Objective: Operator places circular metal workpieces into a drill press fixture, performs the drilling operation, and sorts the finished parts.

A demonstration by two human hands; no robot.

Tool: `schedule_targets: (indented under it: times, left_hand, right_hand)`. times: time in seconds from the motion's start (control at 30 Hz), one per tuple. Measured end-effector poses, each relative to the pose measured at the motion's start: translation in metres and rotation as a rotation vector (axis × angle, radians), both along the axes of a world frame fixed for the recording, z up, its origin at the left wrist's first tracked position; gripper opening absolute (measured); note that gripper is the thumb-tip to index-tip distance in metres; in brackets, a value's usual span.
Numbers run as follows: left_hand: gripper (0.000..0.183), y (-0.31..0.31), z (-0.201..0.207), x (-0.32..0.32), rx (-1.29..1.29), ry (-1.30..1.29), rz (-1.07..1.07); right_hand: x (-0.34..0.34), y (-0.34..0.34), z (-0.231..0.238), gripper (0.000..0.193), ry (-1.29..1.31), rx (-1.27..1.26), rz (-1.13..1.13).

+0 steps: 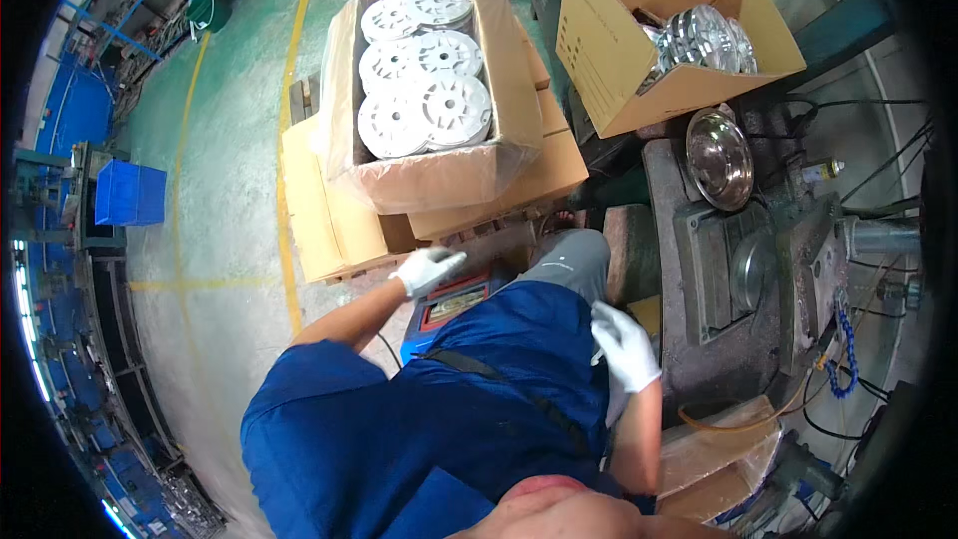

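Person (pixel 469 409), left fingers (pixel 451 263) outstretched, right fingers (pixel 605 317) parted

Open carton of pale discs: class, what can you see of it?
The carton is a tan box that looks like cardboard, open at the top, with translucent plastic film over its rim and sides. Inside, pale, metallic-looking discs show in two columns of three, with central holes and radiating recesses. It stands upright on brown cardboard, apart from both the left hand and right hand. Its underside is hidden.
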State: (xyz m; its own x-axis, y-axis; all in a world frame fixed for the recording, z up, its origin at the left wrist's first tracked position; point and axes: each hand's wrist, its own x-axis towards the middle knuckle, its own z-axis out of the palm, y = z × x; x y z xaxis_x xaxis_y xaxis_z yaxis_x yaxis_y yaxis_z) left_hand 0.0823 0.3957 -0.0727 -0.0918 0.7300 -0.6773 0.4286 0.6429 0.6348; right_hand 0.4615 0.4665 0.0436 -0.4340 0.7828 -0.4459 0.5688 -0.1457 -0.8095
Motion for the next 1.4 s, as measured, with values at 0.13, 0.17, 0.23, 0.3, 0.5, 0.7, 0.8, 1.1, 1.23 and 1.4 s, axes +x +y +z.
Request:
schedule_targets:
  times: [0.13, 0.17, 0.23, 0.3, 0.5, 0.7, 0.8, 1.1, 1.23, 1.4]
  left_hand:
    - [0.050, 0.020, 0.060, -0.090, 0.807, 0.496, 0.478]
    - [0.063, 0.039, 0.053, -0.120, 0.902, 0.715, 0.673]
    - [0.075, 0.068, 0.035, -0.183, 0.543, 0.813, 0.785]
    - [0.078, 0.081, 0.013, -0.206, 0.641, 0.433, 0.737]
    - [0.070, 0.113, 0.037, -0.156, 0.575, -0.676, 1.022]
    - [0.056, 0.108, 0.041, -0.149, 0.495, -0.588, 1.003]
    - [0.062, 0.107, 0.012, -0.143, 0.627, -0.788, 0.997]
    - [0.100, 0.096, -0.023, -0.044, 0.722, -0.759, 1.004]
    - [0.097, 0.083, -0.013, -0.056, 0.599, -0.720, 0.850]
    - [0.094, 0.078, -0.004, -0.067, 0.616, -0.620, 0.749]
  right_hand:
    - [-0.027, 0.035, -0.009, 0.043, 0.042, -0.089, -0.069]
    - [-0.035, 0.044, -0.013, 0.044, 0.114, -0.059, -0.009]
    - [-0.055, 0.065, -0.023, 0.050, 0.145, -0.064, 0.045]
    - [-0.080, 0.081, -0.033, 0.054, 0.160, -0.068, 0.058]
    - [-0.168, 0.132, -0.054, 0.081, 0.194, -0.045, 0.040]
    - [-0.250, 0.197, -0.069, 0.092, -0.112, 0.170, 0.155]
    - [-0.263, 0.218, -0.080, 0.088, -0.133, 0.188, 0.172]
    - [-0.257, 0.283, -0.068, 0.072, -0.336, 0.194, 0.167]
    - [-0.266, 0.274, -0.060, 0.059, -0.500, 0.226, 0.216]
    - [-0.256, 0.259, -0.066, 0.050, -0.453, 0.285, 0.254]
